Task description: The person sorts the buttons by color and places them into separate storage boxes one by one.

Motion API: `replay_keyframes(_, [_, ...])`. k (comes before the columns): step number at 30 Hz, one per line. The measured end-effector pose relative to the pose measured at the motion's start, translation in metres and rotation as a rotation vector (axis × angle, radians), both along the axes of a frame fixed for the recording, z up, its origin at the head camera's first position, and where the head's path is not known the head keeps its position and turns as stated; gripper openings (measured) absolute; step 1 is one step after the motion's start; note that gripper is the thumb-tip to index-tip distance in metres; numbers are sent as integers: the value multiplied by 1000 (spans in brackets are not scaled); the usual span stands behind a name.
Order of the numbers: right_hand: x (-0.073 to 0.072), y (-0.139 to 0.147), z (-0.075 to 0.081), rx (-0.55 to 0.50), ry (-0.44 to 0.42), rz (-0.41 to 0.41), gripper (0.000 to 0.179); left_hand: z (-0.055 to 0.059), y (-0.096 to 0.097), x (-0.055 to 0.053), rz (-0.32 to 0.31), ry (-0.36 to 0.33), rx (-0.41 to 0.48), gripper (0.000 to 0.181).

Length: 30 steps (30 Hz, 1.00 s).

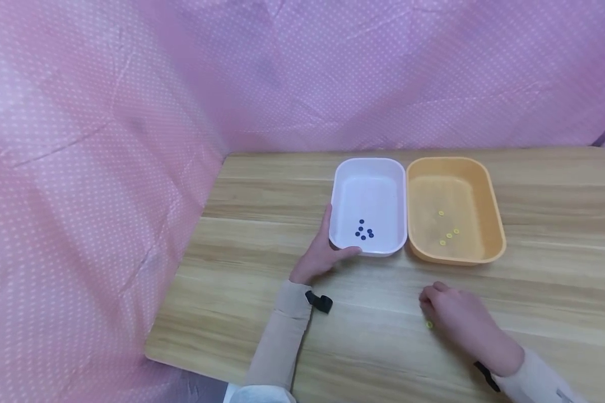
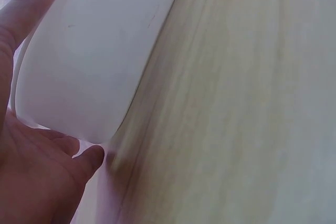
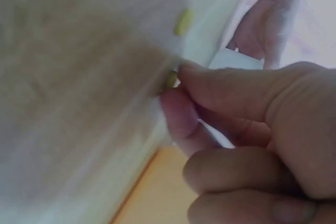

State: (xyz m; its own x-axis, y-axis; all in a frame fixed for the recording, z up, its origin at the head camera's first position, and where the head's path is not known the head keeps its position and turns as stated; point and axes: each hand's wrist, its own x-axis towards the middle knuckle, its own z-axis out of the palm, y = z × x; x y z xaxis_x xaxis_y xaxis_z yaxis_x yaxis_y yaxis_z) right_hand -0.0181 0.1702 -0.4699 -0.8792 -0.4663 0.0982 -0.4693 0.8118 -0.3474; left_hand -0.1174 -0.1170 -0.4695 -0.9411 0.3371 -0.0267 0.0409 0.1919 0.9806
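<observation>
My left hand (image 1: 319, 254) holds the near left corner of a white plastic tub (image 1: 368, 193), thumb along the front rim and fingers against the left side. In the left wrist view, the tub's pale outer wall (image 2: 89, 56) fills the hand's span. Several small dark round pieces (image 1: 361, 229) lie inside, toward the near end. Over the table in front of the orange tub (image 1: 446, 193), my right hand (image 1: 461, 322) pinches a small yellow piece (image 3: 172, 78) between thumb and forefinger. Another yellow piece, ring-shaped (image 1: 429, 324), lies on the table just beside that hand.
The orange tub stands against the white tub's right side, with several yellow rings (image 1: 449, 235) on its floor. Both stand on a wood-grain table (image 1: 252, 224). Pink dotted cloth (image 1: 302, 73) hangs behind and to the left of it.
</observation>
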Motion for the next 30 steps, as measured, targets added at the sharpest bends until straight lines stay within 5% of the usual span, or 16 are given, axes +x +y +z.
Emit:
replay_keyframes(8, [4, 3, 1, 71, 2, -29, 12, -22, 0, -6, 14, 29, 2, 121])
replay_keyframes(14, [12, -6, -1, 204, 142, 2, 17, -17, -1, -5, 7, 18, 3, 122])
replay_keyframes(21, [16, -19, -8, 184, 385, 25, 11, -13, -2, -4, 2, 22, 16, 121])
replay_keyframes(30, [17, -24, -7, 195, 390, 19, 13, -23, -2, -7, 12, 41, -10, 121])
